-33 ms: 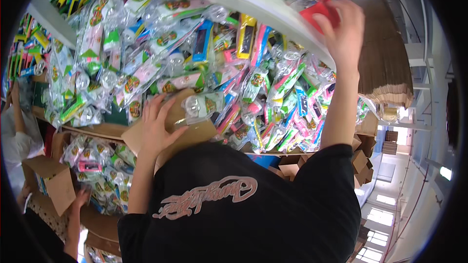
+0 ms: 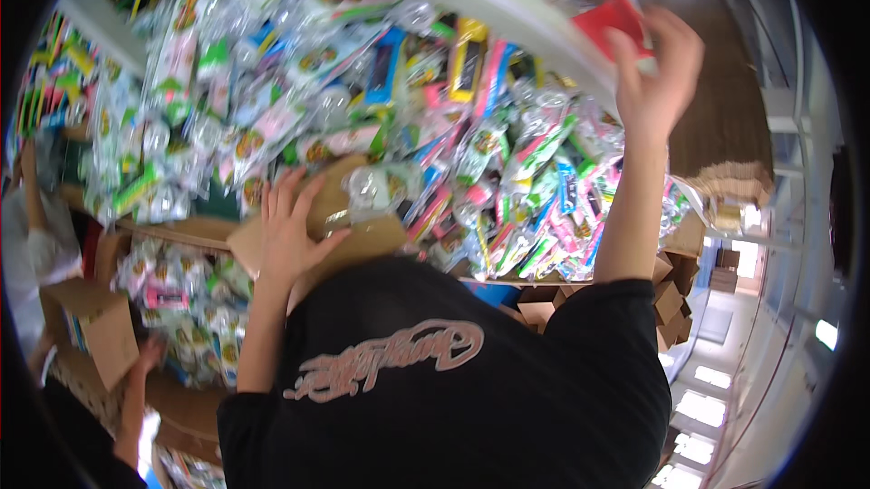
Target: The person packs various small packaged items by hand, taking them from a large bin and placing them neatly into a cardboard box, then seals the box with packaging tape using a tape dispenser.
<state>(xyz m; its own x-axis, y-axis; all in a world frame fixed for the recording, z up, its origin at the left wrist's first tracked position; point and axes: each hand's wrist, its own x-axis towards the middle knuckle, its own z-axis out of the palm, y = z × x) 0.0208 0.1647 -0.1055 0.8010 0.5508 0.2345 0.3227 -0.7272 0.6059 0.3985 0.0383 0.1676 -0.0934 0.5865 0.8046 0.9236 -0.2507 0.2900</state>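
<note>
My left hand lies with spread fingers on a brown cardboard box. A clear plastic bag with a round clear part rests on the box's far side. At the upper right, my right hand is open, thumb and fingers apart. Its thumb overlaps the edge of a red tool with a clear and dark end, possibly a tape dispenser, lying on a white ledge. Blur hides whether the thumb touches it.
Many bagged, colourful items fill the bin beyond the box. Stacked flat cardboard stands at the right. At the lower left, another person's hand is beside an open carton. More cartons sit at the right.
My right hand has shifted slightly right, and its fingers have come away from the red tool. My left hand stays on the box. The view has tilted a little and blurred.
</note>
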